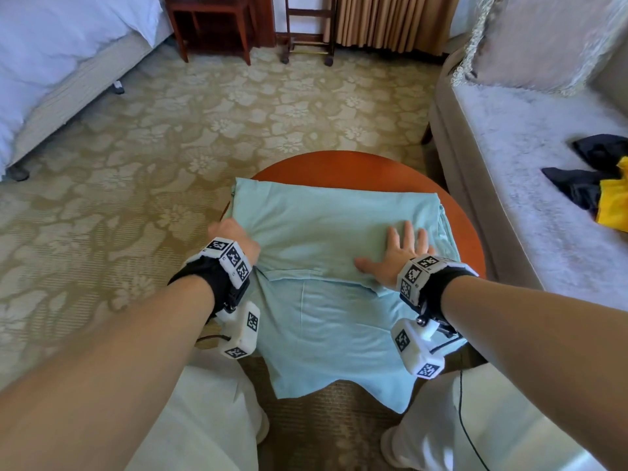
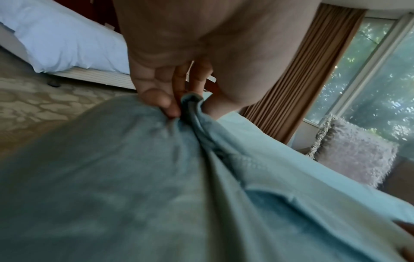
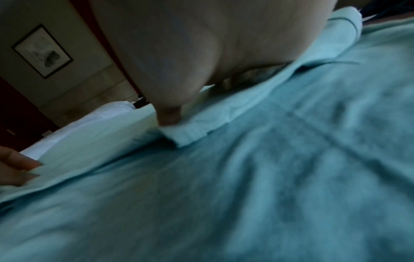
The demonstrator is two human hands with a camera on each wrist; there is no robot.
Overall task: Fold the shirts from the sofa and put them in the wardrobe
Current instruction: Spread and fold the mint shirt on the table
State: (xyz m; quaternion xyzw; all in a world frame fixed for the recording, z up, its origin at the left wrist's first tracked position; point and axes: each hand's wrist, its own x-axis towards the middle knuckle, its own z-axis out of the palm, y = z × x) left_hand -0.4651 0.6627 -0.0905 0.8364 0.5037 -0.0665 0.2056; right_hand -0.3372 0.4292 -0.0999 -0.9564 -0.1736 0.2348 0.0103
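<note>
A light blue shirt (image 1: 326,226) lies partly folded on a round wooden table (image 1: 356,168), its lower part hanging over the near edge. My left hand (image 1: 234,237) grips a bunch of the shirt's left edge; in the left wrist view the fingers (image 2: 161,99) pinch the gathered cloth (image 2: 192,106). My right hand (image 1: 401,249) lies flat with spread fingers on the folded upper layer, right of centre. In the right wrist view its thumb (image 3: 168,115) presses the folded edge (image 3: 190,131). A dark shirt (image 1: 591,171) and a yellow shirt (image 1: 611,202) lie on the sofa.
The grey sofa (image 1: 509,171) with a pale cushion (image 1: 543,39) stands right of the table. A bed (image 1: 51,62) fills the far left, a wooden nightstand (image 1: 214,22) and a wheeled rack (image 1: 307,28) stand at the back. Patterned carpet (image 1: 136,164) covers the floor.
</note>
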